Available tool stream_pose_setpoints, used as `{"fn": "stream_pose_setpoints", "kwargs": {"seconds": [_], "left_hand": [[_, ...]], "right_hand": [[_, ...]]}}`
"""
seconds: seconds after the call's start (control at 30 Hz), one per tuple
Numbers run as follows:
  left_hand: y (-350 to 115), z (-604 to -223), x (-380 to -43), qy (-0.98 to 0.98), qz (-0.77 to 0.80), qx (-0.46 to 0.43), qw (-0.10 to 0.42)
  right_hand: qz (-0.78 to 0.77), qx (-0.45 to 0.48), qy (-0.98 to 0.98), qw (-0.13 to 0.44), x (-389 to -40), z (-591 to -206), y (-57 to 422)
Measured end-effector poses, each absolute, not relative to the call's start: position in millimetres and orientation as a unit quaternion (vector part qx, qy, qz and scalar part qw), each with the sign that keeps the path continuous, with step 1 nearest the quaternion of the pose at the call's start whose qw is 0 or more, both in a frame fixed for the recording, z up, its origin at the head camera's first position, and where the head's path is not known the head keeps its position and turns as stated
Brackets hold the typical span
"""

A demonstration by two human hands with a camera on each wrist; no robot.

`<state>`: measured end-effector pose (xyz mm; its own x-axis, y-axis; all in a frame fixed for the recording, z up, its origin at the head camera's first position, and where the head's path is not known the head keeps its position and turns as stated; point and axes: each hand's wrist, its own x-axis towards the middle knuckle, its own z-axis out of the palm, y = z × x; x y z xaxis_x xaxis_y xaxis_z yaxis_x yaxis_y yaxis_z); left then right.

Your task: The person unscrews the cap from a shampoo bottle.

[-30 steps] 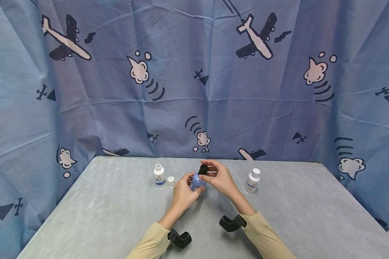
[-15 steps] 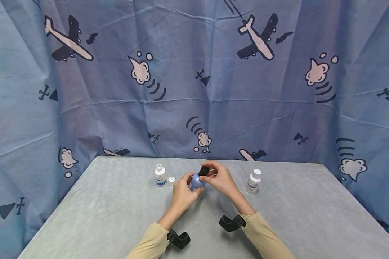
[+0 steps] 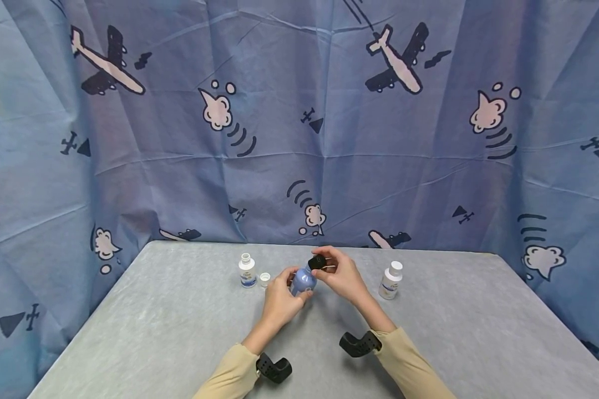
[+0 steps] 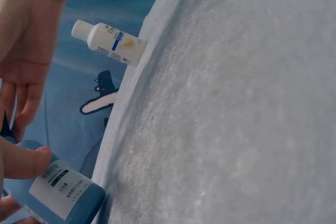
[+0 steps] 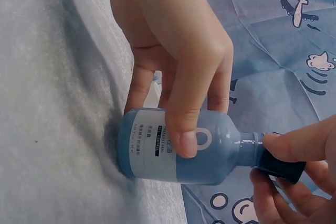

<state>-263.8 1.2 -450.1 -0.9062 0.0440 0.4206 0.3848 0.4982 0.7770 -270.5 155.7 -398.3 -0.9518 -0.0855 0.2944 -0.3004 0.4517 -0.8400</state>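
A blue bottle (image 3: 304,281) with a white label stands tilted slightly at the table's middle. My left hand (image 3: 281,302) grips its body, thumb across the front in the right wrist view. The fingers and thumb of my right hand (image 3: 344,277) pinch the black cap (image 3: 317,262) at the bottle's top. In the right wrist view the cap (image 5: 283,167) sits askew at the end of the neck (image 5: 247,148), which shows bare below it. Part of the bottle is hidden behind the left fingers.
Left of the hands stand an uncapped white bottle (image 3: 247,275) and a small white cap (image 3: 264,279) lying on the grey table (image 3: 155,321). A capped white bottle (image 3: 390,282) stands to the right. Behind the table hangs a blue curtain (image 3: 279,111) printed with planes.
The black cap has tilted and shifted to the right against the bottle, baring more of the neck. My left hand keeps its grip on the bottle.
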Motion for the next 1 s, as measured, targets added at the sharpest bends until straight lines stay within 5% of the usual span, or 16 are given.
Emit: {"fn": "stream_pose_setpoints", "kwargs": {"seconds": [1.0], "left_hand": [[16,-455,-274,-0.823,-0.541,-0.078,0.155]], "right_hand": [[0.507,0.057,-0.855,0.092,-273,-404,178]]}}
